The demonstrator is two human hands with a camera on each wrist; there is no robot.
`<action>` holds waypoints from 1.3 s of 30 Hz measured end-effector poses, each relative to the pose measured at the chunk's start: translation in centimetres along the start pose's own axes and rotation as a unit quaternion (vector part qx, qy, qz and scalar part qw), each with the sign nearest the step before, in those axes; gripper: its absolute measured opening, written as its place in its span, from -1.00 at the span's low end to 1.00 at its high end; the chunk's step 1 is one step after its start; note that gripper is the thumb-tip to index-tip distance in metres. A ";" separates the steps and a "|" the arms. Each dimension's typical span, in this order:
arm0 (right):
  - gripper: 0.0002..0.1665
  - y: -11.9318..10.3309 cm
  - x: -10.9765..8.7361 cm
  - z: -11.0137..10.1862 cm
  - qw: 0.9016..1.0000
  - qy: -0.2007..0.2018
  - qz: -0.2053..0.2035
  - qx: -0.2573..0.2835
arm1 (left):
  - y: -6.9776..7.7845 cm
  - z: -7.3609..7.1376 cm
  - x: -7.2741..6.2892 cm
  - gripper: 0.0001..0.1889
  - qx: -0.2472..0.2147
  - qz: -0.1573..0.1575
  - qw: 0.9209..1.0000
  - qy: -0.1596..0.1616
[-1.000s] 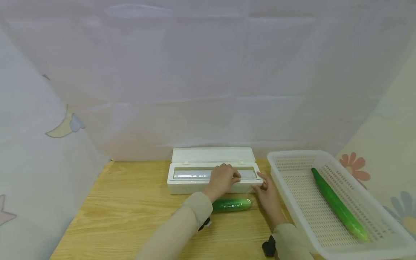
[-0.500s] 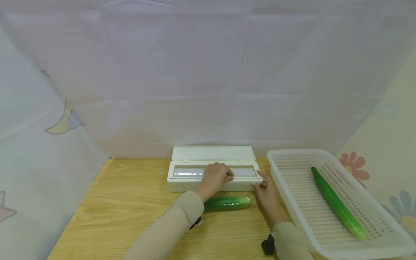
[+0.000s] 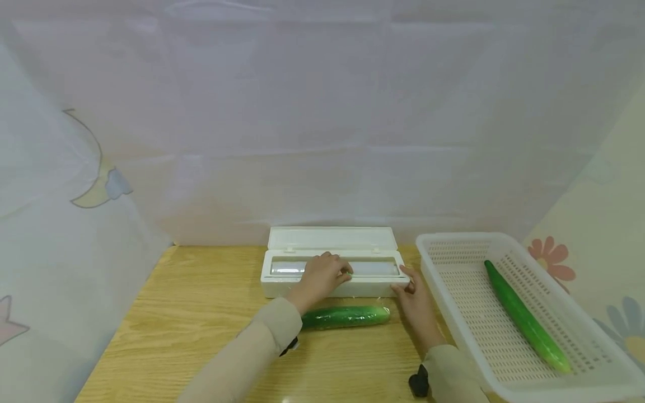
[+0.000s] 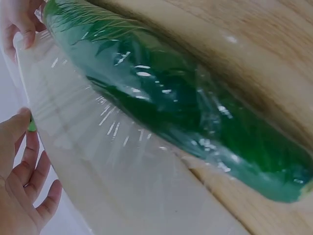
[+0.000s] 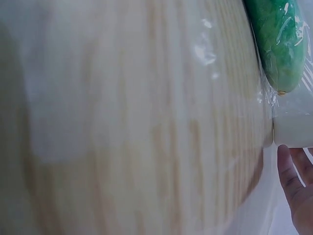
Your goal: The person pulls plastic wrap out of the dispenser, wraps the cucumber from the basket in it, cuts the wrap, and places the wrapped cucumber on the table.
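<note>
Cucumber (image 4: 181, 107) apparently wrapped in film (image 4: 110, 122)

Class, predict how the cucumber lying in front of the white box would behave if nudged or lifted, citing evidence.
Nudged, the cucumber would probably roll, since its body is long and rounded. It should lift fairly stiffly, looking thick and nearly straight. The clear film over it may tug back, as it seems to stretch toward the white box.

Your worktop (image 3: 191, 313) is grained wood with a faint sheen; the box (image 3: 368, 289) at its far edge, smooth plastic. Glossy, creased film (image 4: 113, 128) covers the cucumber (image 3: 347, 317) before you; the basket (image 3: 564, 387) by the right edge, matt plastic.
</note>
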State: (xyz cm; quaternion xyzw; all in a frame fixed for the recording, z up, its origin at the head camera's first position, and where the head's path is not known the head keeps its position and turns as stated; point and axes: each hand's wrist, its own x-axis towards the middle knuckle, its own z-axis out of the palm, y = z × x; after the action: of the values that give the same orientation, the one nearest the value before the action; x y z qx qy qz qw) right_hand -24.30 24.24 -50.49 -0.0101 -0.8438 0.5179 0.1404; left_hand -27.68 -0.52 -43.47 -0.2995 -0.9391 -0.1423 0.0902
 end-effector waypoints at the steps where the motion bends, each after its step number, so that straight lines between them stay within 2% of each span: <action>1: -0.36 0.0 -0.1 -0.1 1.000 0.000 -0.002 0.000 | 0.0 0.1 -0.1 -0.80 -0.003 0.003 1.000 0.004; 5: -0.36 0.1 -0.1 -0.1 1.000 0.001 -0.013 0.001 | -0.3 0.2 -0.3 -0.82 -0.008 0.013 1.000 0.021; 13: -0.36 0.2 -0.1 0.0 1.000 -0.002 -0.014 0.008 | -0.9 0.0 -0.7 -0.81 -0.034 0.007 0.999 0.007; 18: -0.35 0.3 -0.1 0.1 1.000 0.000 -0.018 0.010 | -1.5 0.3 -0.7 -0.81 -0.039 0.013 0.999 0.016; 23: -0.36 0.4 0.0 0.1 1.000 0.000 -0.012 0.007 | -2.0 0.7 -0.9 -0.81 -0.045 0.026 0.998 0.027; 28: -0.36 0.3 0.0 0.0 1.000 0.002 -0.004 0.009 | -2.3 0.5 -0.8 -0.82 -0.071 0.042 0.996 0.023; 34: -0.36 0.3 -0.1 0.0 1.000 0.005 -0.029 0.007 | -3.0 0.6 -0.7 -0.83 -0.102 0.046 0.994 0.013; 39: -0.38 0.4 -0.2 0.0 0.999 0.010 -0.036 0.003 | -3.3 0.6 -0.7 -0.84 -0.119 0.051 0.991 0.020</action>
State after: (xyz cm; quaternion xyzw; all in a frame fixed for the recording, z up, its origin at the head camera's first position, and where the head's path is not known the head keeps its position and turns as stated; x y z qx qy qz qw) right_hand -24.17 24.33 -50.88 0.0157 -0.8407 0.5149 0.1670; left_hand -29.08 -3.24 -44.94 -0.3527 -0.8969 -0.2545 0.0798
